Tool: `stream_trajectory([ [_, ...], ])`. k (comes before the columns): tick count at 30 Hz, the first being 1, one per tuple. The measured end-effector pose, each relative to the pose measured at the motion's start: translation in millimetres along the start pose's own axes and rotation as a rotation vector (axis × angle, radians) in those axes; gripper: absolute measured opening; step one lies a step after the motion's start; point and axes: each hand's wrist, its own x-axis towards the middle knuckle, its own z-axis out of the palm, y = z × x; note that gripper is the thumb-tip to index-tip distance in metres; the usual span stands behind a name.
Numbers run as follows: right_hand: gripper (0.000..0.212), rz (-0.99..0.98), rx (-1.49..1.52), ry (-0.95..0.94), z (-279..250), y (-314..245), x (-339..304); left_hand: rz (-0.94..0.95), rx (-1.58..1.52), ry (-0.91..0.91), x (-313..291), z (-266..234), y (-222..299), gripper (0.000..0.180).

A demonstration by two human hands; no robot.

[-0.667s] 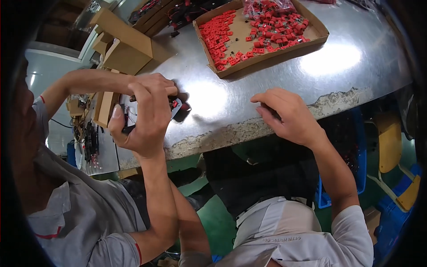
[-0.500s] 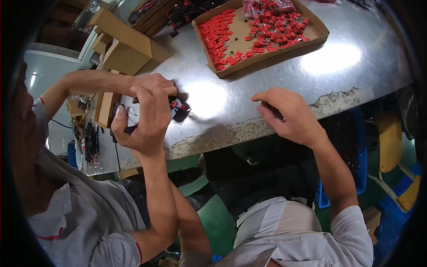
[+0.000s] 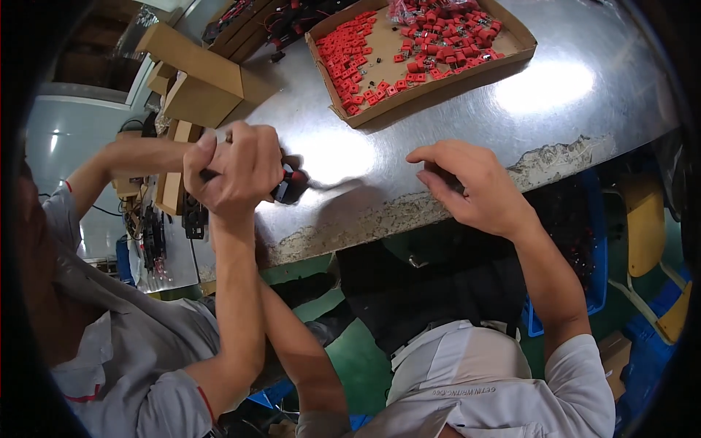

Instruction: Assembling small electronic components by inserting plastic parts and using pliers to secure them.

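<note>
My right hand (image 3: 471, 186) hovers over the metal table's chipped front edge. Its fingers are loosely bent, with a gap between thumb and index finger, and hold nothing. My left forearm (image 3: 303, 354) reaches up and leftward, passing behind a co-worker's forearm (image 3: 241, 299); my left hand itself is hidden. The co-worker's near hand (image 3: 241, 164) is closed in front of a small dark piece with red parts (image 3: 293, 184), which sticks out on the right, over the table. What kind of piece it is cannot be told. The co-worker's other arm (image 3: 146, 157) comes to it from the left.
A shallow cardboard tray (image 3: 438, 82) of small red parts lies on the metal table (image 3: 584, 124). Cardboard boxes (image 3: 197, 87) stand at the back left. A blue crate (image 3: 599, 241) and a yellow chair (image 3: 642, 226) are at the right.
The co-worker's near hand has turned and closed more, and its forearm has shifted left. The dark piece has moved slightly left and down. My right hand has barely moved.
</note>
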Motion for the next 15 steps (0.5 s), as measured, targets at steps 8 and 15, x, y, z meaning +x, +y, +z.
stream_trajectory([
  [8,0.021,0.019,0.033,-0.007,2,-6,2,0.222,0.984,0.775,-68,-83,10,0.022],
  [15,0.021,0.087,0.05,-0.021,2,-10,-1,0.336,1.227,1.14,-123,-37,-41,0.02],
])
